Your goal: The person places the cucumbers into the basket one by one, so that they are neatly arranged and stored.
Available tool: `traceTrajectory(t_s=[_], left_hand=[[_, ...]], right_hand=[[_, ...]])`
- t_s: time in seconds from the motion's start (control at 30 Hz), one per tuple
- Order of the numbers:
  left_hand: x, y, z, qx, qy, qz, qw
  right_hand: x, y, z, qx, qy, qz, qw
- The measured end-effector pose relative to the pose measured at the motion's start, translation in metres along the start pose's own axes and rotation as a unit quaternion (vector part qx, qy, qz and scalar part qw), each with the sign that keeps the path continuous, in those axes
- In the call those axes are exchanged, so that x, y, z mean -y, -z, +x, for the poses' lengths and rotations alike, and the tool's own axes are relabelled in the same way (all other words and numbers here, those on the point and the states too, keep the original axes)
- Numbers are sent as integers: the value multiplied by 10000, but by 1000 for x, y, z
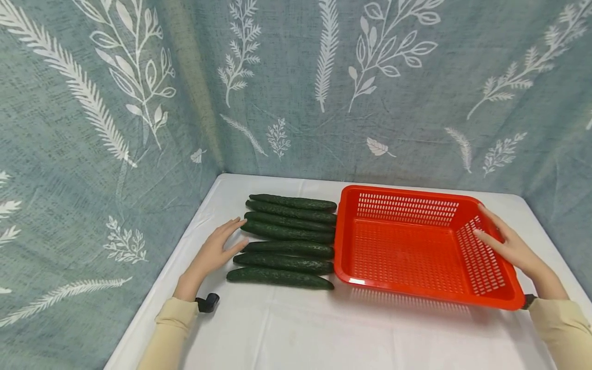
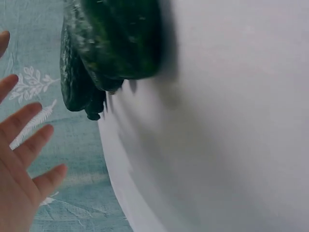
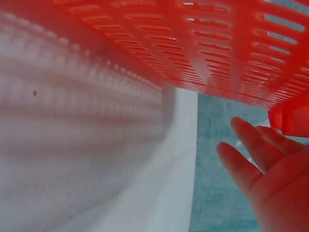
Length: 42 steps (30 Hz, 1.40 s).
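Several dark green cucumbers [image 1: 287, 263] lie side by side on the white-covered table, and their right ends reach the red plastic basket [image 1: 402, 288]. My left hand [image 1: 216, 249] is over their left ends, fingers extended, holding nothing. In the left wrist view its fingers are spread apart, with cucumber ends [image 2: 120, 43] close by. My right hand [image 1: 515, 250] is at the basket's right rim, thumb and a finger reaching over the inner side. The right wrist view has other fingers of the right hand [image 3: 270, 169] extended straight outside the slotted wall [image 3: 193, 53].
White cloth [image 1: 287, 329] covers the table. Behind and to the left hangs a blue-green curtain [image 1: 296, 128] with white leaf prints. A black wrist device [image 1: 208, 303] is strapped at my left wrist.
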<state>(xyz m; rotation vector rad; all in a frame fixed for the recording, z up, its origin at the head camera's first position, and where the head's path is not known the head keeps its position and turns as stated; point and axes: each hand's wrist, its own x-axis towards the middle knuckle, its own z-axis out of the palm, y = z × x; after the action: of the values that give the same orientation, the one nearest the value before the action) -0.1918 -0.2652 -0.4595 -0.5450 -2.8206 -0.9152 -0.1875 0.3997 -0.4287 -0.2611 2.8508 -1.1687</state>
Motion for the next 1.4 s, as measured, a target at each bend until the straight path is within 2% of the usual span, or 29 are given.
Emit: traceTrajectory(t_s=[0.2, 0.33, 0.5, 0.7, 1.0, 1.13, 1.4], left_hand=[[1, -2, -19, 236, 50, -368, 9990], [0, -4, -32, 314, 23, -414, 9986], [1, -8, -45, 245, -195, -183, 9993], [-4, -11, -56, 145, -558, -118, 9983], [-13, -15, -56, 423, -686, -178, 9966], [-11, -18, -53, 475, -807, -44, 9956], [-15, -23, -45, 385, -802, 428, 9951]], right_hand=[[-4, -4, -3, 322, -308, 179, 9988], [-4, -5, -4, 419, -314, 124, 9985], [-2, -7, -3, 485, -371, 267, 9978], [0, -8, -2, 493, -442, 284, 9974], [-1, -5, -2, 511, -514, 398, 9966], [-3, -3, -1, 481, -496, 372, 9969], [-5, -2, 1, 438, -555, 344, 9969]])
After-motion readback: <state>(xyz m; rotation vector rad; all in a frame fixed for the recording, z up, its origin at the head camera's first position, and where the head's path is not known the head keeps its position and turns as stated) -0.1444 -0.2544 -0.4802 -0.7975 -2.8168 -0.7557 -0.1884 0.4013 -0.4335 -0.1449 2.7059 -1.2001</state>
